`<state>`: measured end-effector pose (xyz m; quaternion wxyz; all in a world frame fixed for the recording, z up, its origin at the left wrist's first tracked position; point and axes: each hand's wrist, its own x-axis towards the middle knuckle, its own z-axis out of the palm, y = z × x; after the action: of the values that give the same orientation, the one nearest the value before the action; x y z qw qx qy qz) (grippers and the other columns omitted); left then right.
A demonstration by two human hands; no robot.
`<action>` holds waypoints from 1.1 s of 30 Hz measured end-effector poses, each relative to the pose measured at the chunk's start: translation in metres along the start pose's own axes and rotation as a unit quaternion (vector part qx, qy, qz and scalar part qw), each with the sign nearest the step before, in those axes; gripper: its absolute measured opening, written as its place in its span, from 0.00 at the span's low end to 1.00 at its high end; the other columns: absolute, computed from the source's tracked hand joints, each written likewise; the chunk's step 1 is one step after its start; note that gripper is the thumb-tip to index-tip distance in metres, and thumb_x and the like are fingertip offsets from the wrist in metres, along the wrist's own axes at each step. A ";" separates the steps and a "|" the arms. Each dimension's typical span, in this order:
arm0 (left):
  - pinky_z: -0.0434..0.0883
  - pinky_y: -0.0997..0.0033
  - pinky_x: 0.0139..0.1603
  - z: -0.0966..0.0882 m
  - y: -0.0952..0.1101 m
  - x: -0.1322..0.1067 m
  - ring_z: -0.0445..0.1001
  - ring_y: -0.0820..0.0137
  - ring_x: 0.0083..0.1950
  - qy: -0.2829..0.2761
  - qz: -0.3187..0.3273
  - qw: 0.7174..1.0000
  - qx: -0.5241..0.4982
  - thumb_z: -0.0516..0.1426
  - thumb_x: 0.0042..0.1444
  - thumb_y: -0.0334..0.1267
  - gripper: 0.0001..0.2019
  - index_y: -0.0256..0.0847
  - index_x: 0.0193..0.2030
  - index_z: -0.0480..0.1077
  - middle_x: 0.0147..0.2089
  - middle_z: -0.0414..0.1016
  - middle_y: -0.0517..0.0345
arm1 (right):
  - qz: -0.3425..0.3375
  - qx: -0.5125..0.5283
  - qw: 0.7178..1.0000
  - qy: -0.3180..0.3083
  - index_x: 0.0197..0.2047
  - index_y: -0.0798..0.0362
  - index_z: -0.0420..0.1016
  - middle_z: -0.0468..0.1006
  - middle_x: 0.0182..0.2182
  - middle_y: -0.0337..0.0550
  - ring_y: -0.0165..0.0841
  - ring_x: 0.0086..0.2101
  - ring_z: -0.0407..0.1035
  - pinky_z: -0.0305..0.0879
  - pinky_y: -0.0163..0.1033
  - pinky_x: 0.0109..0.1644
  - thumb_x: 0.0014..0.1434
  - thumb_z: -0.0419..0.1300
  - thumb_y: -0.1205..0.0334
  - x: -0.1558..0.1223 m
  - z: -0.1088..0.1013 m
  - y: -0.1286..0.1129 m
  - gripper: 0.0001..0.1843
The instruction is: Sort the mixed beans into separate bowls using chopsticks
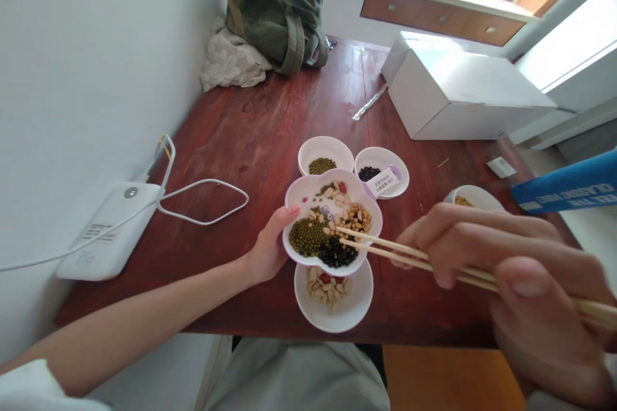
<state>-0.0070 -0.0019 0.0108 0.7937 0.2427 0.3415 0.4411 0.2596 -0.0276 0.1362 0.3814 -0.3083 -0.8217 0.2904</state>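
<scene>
The left hand (270, 241) is clamping the left edge of a lobed dish (295, 194), its thumb lying over the rim while its other fingers are mostly hiding from view. The dish is lying just right of that hand and appears to be hanging above the table (270, 115). The right hand (525, 247) is gripping 2 chopsticks (380, 242), which are reaching leftward from it into the dish. Their tips are standing slightly apart; whether they are pinching a piece, I cannot tell.

4 kinds are sharing the dish: green beans (306, 239) nearest the left hand, black beans (340, 253) farther right of it, yellow kernels (359, 217) toward the right hand, and peanuts (340, 194) scattering across the middle and the side farther from the left hand.

4 bowls are standing around the hands. The peanut bowl (357, 311) is sitting right of the left hand, nearer the body; the green-bean bowl (325, 146) and black-bean bowl (398, 176) are sitting beyond the left hand, to its right; the yellow-kernel bowl (482, 196) is sitting just beyond the right hand.

Each kind is lying partly in its bowl and partly in the dish, so the work is looking midway, with the middle pieces remaining mixed. Which way pieces are travelling is staying unclear.
</scene>
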 end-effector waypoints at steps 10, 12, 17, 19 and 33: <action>0.75 0.40 0.78 0.001 0.001 -0.001 0.83 0.33 0.72 -0.004 -0.008 1.000 -0.012 0.71 0.61 0.58 0.29 0.32 0.54 0.89 0.55 0.93 0.38 | -0.091 -0.091 0.991 -0.022 0.41 0.50 0.72 0.79 0.37 0.45 0.31 0.33 0.73 0.63 0.38 0.33 0.90 0.47 0.49 0.017 0.014 0.048 0.25; 0.75 0.40 0.78 0.002 0.001 -0.001 0.84 0.33 0.72 0.005 -0.008 1.000 -0.009 0.71 0.61 0.58 0.29 0.31 0.54 0.89 0.55 0.93 0.37 | -0.087 -0.090 0.992 -0.028 0.41 0.49 0.72 0.79 0.37 0.44 0.32 0.33 0.73 0.64 0.38 0.33 0.90 0.46 0.49 0.017 0.015 0.047 0.25; 0.76 0.40 0.77 0.002 0.002 -0.001 0.85 0.33 0.70 0.003 -0.006 1.000 -0.008 0.71 0.61 0.59 0.29 0.31 0.53 0.89 0.55 0.93 0.36 | -0.072 -0.069 0.995 -0.029 0.41 0.47 0.72 0.78 0.35 0.44 0.34 0.31 0.72 0.64 0.40 0.33 0.89 0.46 0.44 0.020 0.019 0.049 0.27; 0.76 0.40 0.77 0.001 0.002 -0.001 0.85 0.33 0.70 -0.004 -0.006 1.000 -0.013 0.72 0.60 0.59 0.30 0.31 0.55 0.89 0.55 0.93 0.36 | -0.079 -0.063 0.995 -0.021 0.40 0.47 0.72 0.77 0.34 0.43 0.34 0.30 0.70 0.64 0.40 0.33 0.89 0.46 0.43 0.021 0.020 0.051 0.27; 0.76 0.44 0.77 0.006 0.008 -0.008 0.86 0.35 0.68 0.023 -0.020 0.999 -0.021 0.75 0.58 0.57 0.26 0.34 0.50 0.91 0.53 0.94 0.37 | -0.035 0.038 0.999 -0.005 0.37 0.48 0.68 0.74 0.31 0.41 0.34 0.29 0.69 0.60 0.41 0.32 0.87 0.47 0.41 0.017 0.014 0.033 0.29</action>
<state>-0.0101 -0.0056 0.0228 0.7991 0.2088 0.3551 0.4380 0.2483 0.0026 0.1128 0.3982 -0.2634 -0.8225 0.3092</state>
